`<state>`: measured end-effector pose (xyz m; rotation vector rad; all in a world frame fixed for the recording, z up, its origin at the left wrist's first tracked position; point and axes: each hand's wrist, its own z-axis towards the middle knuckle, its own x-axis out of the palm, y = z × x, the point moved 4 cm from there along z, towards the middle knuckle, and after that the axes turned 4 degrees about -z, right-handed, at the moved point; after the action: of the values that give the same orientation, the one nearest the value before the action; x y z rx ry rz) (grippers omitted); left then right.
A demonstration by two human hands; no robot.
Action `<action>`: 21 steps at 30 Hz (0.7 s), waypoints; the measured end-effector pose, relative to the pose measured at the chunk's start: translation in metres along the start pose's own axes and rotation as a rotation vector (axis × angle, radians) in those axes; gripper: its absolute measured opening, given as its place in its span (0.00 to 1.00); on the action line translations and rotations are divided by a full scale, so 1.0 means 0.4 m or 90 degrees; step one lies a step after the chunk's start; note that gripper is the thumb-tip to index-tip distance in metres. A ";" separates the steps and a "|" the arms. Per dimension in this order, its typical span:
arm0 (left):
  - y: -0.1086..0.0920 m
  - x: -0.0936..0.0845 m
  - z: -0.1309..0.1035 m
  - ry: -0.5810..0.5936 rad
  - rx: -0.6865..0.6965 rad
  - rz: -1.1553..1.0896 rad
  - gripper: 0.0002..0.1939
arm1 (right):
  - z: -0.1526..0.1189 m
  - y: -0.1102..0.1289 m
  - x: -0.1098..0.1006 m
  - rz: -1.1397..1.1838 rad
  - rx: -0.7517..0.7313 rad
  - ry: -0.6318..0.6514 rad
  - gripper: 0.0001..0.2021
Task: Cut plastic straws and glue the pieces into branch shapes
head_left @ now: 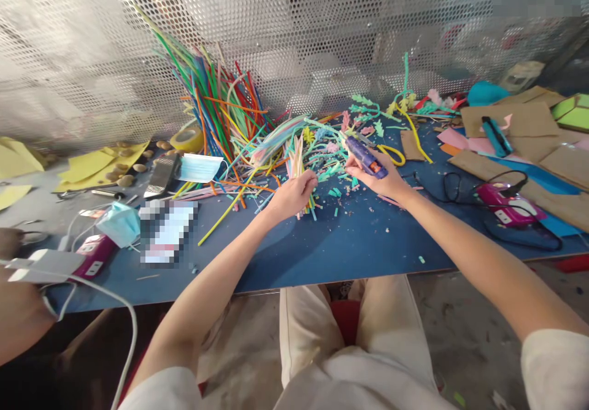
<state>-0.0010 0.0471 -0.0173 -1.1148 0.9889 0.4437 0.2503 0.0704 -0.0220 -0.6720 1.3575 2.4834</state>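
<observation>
Here, the right hand [389,180] clasps a purple plastic glue gun [362,153].

Counter [340,244] blue-topped, crowded. Heap of long coloured fuzzy stems [207,109] toward the back, left of centre; short cut scraps [335,193] strewn across the middle. Left side: yellow sheets [87,169], yellow tape roll [197,140], pale blue face mask [200,168]. Right side: overlapping brown cardboard pieces [538,121]; yellow fuzzy loop [402,156] lying nearer the middle

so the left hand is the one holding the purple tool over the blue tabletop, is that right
Not quite: the head view shows the right hand holding the purple tool over the blue tabletop.
</observation>
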 end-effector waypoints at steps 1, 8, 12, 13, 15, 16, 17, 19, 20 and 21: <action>-0.002 0.001 -0.004 0.001 -0.006 0.007 0.15 | -0.002 0.003 0.008 -0.001 -0.004 -0.003 0.12; -0.023 0.022 -0.039 0.006 -0.054 0.090 0.17 | -0.012 -0.002 0.018 -0.055 0.012 0.013 0.12; -0.022 0.029 -0.043 -0.004 -0.055 0.112 0.18 | -0.018 0.012 0.009 -0.052 -0.001 0.029 0.13; -0.020 0.030 -0.043 -0.005 -0.055 0.115 0.18 | -0.019 0.016 0.007 -0.053 -0.006 0.028 0.13; -0.015 0.031 -0.042 -0.009 -0.054 0.122 0.17 | -0.019 0.019 0.006 -0.058 -0.007 0.022 0.13; -0.014 0.032 -0.042 -0.012 -0.054 0.125 0.17 | -0.019 0.018 0.006 -0.062 -0.004 0.020 0.13; -0.012 0.032 -0.042 -0.016 -0.053 0.127 0.17 | -0.018 0.016 0.008 -0.066 0.001 0.020 0.13; -0.011 0.031 -0.042 -0.029 -0.050 0.123 0.16 | -0.018 0.010 0.011 -0.071 0.013 0.027 0.14; -0.012 0.031 -0.042 -0.035 -0.044 0.118 0.16 | -0.018 0.006 0.011 -0.069 0.020 0.027 0.14; -0.013 0.031 -0.042 -0.040 -0.036 0.111 0.15 | -0.018 0.002 0.011 -0.063 0.027 0.025 0.14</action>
<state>0.0017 0.0279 -0.0265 -1.0624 1.0271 0.6476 0.2481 0.0640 -0.0270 -0.7633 1.3522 2.3699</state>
